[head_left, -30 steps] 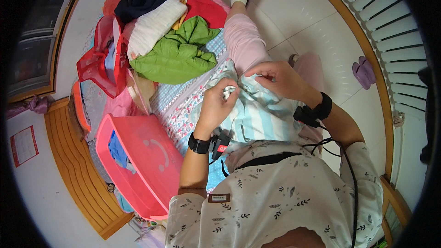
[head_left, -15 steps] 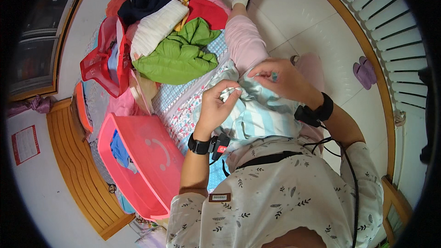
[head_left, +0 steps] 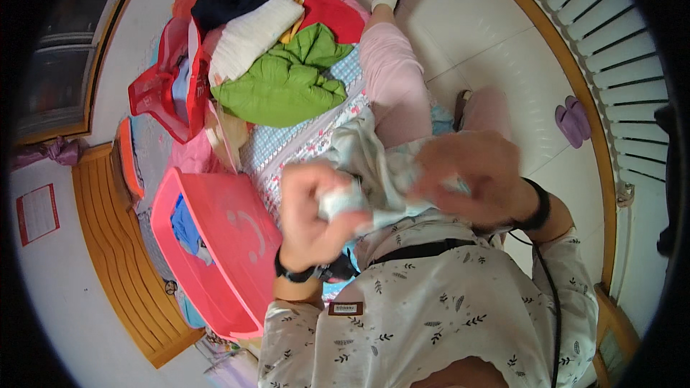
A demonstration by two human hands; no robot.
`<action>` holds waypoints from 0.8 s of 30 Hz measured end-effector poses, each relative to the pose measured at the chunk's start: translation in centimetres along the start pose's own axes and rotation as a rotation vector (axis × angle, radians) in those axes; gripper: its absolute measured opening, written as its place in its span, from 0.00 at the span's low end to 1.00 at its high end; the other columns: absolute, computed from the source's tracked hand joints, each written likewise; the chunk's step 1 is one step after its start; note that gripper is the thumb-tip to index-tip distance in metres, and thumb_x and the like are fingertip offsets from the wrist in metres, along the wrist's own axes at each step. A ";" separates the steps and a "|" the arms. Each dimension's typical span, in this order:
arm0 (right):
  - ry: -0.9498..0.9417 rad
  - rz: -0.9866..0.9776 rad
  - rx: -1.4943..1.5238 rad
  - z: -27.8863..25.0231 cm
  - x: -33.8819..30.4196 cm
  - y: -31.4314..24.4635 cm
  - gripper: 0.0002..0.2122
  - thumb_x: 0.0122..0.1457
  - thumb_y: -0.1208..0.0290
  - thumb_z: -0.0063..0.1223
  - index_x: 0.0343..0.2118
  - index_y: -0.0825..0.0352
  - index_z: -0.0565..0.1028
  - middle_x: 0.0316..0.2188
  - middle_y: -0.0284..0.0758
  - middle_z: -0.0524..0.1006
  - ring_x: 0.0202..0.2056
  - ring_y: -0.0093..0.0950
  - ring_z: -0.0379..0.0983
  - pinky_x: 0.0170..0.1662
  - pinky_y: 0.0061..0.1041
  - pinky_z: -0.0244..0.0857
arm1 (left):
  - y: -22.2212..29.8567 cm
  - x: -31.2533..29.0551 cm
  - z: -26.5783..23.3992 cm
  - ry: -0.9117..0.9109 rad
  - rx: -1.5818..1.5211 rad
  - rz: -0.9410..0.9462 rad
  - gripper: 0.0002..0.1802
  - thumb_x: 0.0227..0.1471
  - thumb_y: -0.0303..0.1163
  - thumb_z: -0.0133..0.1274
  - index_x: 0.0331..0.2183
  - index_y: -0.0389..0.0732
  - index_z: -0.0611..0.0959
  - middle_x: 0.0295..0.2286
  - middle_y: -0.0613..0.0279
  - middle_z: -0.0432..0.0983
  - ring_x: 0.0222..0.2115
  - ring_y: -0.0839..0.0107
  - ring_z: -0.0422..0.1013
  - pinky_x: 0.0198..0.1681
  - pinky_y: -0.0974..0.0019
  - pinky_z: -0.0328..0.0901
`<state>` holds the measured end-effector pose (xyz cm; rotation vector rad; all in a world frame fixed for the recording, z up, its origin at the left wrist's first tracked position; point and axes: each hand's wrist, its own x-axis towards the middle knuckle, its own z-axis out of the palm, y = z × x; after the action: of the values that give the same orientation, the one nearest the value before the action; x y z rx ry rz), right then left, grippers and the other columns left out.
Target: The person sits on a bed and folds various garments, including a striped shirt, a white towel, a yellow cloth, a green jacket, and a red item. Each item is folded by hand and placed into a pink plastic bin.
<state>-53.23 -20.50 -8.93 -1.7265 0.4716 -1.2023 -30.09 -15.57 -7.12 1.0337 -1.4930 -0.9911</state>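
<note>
Both hands closed on pale striped garment (head_left: 384, 172): left hand (head_left: 313, 212), right hand (head_left: 471, 179); pink basket (head_left: 230, 244) beside.

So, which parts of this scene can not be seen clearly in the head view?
- Left hand and right hand: motion blur hides the fingers and the exact grip on the pale striped garment.
- The garment: bunched between the hands, so its kind cannot be told.
- Pink basket: its wall hides all but a bit of blue cloth inside.
- Clothes pile: cut off at the top edge.
</note>
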 end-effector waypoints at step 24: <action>0.683 0.093 -0.690 -15.5 -2.1 -4.7 0.23 0.65 0.60 0.44 0.58 0.69 0.65 0.56 0.44 0.66 0.56 0.30 0.66 0.57 0.24 0.66 | 4.4 4.4 -18.7 0.319 0.894 0.157 0.13 0.56 0.12 0.45 0.44 0.29 0.73 0.39 0.53 0.77 0.40 0.68 0.74 0.48 0.68 0.67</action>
<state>-68.62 -24.07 -4.94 -1.7605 1.4994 -1.6747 -12.61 -19.87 0.86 1.5649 -1.7266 0.0160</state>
